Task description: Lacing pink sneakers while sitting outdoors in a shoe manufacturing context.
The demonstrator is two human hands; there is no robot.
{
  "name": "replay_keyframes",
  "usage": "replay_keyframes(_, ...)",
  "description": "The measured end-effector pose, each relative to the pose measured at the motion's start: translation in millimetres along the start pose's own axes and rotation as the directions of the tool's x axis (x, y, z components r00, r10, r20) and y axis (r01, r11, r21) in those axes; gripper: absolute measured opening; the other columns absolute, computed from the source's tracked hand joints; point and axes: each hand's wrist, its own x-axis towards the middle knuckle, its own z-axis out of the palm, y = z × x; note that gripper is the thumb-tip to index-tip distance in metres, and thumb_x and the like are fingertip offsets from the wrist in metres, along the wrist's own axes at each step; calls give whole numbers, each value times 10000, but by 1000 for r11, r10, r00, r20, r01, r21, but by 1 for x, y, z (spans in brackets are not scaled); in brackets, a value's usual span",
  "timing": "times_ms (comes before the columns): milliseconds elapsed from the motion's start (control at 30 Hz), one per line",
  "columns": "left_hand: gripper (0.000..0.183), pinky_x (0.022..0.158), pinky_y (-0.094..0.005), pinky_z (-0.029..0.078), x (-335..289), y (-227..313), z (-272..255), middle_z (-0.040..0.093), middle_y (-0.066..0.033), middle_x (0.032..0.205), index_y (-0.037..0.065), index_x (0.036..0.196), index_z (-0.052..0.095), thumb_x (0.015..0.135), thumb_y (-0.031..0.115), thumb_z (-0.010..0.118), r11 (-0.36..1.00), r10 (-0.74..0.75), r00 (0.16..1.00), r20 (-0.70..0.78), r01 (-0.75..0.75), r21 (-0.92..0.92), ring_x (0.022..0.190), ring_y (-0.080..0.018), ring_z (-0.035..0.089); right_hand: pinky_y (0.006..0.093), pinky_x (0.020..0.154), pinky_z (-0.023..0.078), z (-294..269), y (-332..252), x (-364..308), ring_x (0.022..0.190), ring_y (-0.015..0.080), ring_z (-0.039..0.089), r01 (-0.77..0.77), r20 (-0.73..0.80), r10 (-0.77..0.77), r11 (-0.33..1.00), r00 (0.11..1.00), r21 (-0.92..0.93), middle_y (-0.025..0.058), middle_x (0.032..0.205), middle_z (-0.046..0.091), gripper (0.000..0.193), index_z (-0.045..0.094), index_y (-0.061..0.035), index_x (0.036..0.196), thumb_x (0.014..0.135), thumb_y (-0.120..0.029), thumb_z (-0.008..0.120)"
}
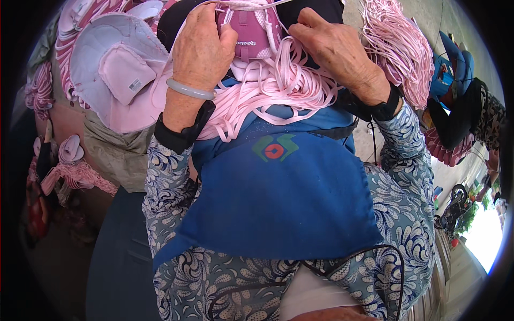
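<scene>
A dark pink shoe upper (243, 33) with white-pink mesh sides lies across my lap at the top of the view, between my hands. Thumb and curled fingers of my left hand (202, 51) close on a pale pink shoelace (246, 6), which stretches over the upper's top edge. On the other side, my right hand (338, 49) has its fingers pinched together beside the upper, where lace strands run; its fingertips are partly hidden. A loose heap of pale pink laces (273, 93) spreads over my blue apron (284, 203) just below the upper.
Pink shoe pieces (120, 69) are stacked at the left, around a pale cupped piece. A big bundle of pink laces (399, 48) hangs at the right, near blue objects (455, 67). More pink bundles (72, 166) sit lower left. A motorcycle (455, 206) stands far right.
</scene>
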Motion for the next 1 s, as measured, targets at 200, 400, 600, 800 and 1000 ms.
replay_keyframes(200,344,809,-390,481,2,-9,6,604,-204,1065,-5,1108,574,796,130,522,985,133,986,-103,-120,120,895,-362,607,397,634,468,-5,6,12,731,354,578,-144,-160,250,863,955,484,205,812,570,106,567,24,826,838,-80,550)
replay_keyframes(400,238,682,-391,530,6,-5,9,637,-155,927,66,1014,572,776,63,567,990,135,969,-205,-139,-2,783,-341,638,410,582,468,2,11,19,642,353,589,-164,-119,203,947,972,275,180,690,573,113,587,-6,807,825,-114,557)
replay_keyframes(600,237,613,-397,523,16,4,-16,612,-126,839,96,1004,557,773,70,607,926,304,953,4,-296,236,745,-336,631,390,598,450,-6,13,27,668,337,575,-58,-297,222,879,929,474,177,716,572,145,609,-9,841,839,-143,556)
replay_keyframes(800,211,719,-352,483,19,12,-14,571,-71,984,97,973,592,768,66,630,783,462,883,77,-447,433,865,-269,584,367,634,444,1,7,23,714,315,561,-79,-182,171,901,968,426,162,755,565,142,601,1,836,833,-133,552)
replay_keyframes(1000,150,768,-366,427,24,-4,-9,536,-90,949,49,901,569,770,70,640,704,593,800,95,-571,422,900,-258,532,378,634,446,7,14,28,708,318,559,32,-234,63,923,970,384,166,739,551,128,576,5,798,821,-117,544)
